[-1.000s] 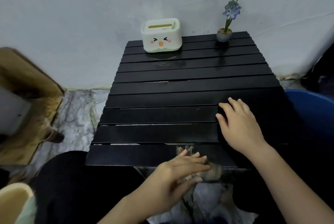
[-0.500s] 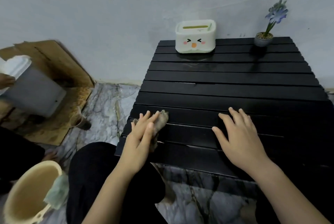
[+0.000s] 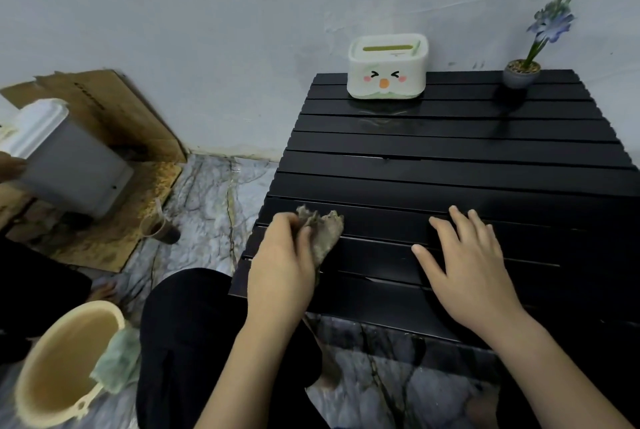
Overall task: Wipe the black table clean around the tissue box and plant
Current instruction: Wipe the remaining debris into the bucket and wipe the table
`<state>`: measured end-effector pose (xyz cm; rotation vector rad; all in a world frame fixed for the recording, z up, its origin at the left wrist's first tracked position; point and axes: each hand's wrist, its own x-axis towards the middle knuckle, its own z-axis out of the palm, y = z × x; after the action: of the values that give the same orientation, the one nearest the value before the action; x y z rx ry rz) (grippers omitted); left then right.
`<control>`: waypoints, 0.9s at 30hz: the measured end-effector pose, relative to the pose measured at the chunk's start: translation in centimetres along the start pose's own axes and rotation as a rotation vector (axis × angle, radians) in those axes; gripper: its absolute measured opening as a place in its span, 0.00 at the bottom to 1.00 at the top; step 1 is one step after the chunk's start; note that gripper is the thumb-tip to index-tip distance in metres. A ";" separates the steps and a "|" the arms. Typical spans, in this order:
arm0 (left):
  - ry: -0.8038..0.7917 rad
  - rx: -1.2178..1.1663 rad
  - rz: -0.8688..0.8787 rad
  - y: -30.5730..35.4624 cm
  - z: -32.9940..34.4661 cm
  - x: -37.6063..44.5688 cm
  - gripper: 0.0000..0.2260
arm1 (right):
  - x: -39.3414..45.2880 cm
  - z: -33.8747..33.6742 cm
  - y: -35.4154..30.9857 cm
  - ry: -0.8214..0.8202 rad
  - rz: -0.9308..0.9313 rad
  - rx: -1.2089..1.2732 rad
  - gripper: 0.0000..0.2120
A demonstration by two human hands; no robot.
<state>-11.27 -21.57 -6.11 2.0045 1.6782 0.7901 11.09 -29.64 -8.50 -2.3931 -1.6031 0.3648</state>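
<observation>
A black slatted table (image 3: 450,158) stands against the wall. At its back sits a white tissue box (image 3: 387,71) with a cartoon face, and a small potted plant (image 3: 523,71) with a blue flower stands at the back right corner. My left hand (image 3: 280,265) grips a crumpled grey-brown rag (image 3: 323,229) on the table's near left corner. My right hand (image 3: 467,262) lies flat, fingers spread, on the front slats to the right of the rag.
A beige bucket (image 3: 59,369) with a greenish cloth over its rim stands on the marble floor at lower left. A tilted grey-and-white bin (image 3: 65,158), held by another person's hand, rests on cardboard (image 3: 114,116) beyond. A plastic cup (image 3: 161,229) stands on the floor.
My left hand moved the rag from the front edge to the table's left corner and has now closed its fingers around it. My right hand stayed flat. The view shifted left.
</observation>
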 end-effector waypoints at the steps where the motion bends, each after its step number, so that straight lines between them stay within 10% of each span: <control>1: -0.029 -0.024 0.078 0.7 -0.4 0.0 0.01 | 0.0 0.0 0.0 0.001 0.000 0.000 0.28; 8: -0.147 -0.547 0.056 1.3 -1.5 1.6 0.05 | 0.0 0.2 0.0 0.017 -0.001 0.008 0.28; 15: 0.002 0.435 0.048 -3.9 -0.5 2.0 0.17 | 0.1 0.5 0.1 0.030 -0.001 -0.012 0.28; 27: -0.301 0.500 0.286 -3.3 3.5 -0.3 0.33 | 0.1 1.0 0.3 0.056 -0.022 -0.027 0.28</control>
<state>-11.48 -21.08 -10.93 2.5859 1.5347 0.1297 11.08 -29.61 -9.56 -2.3812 -1.6187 0.2707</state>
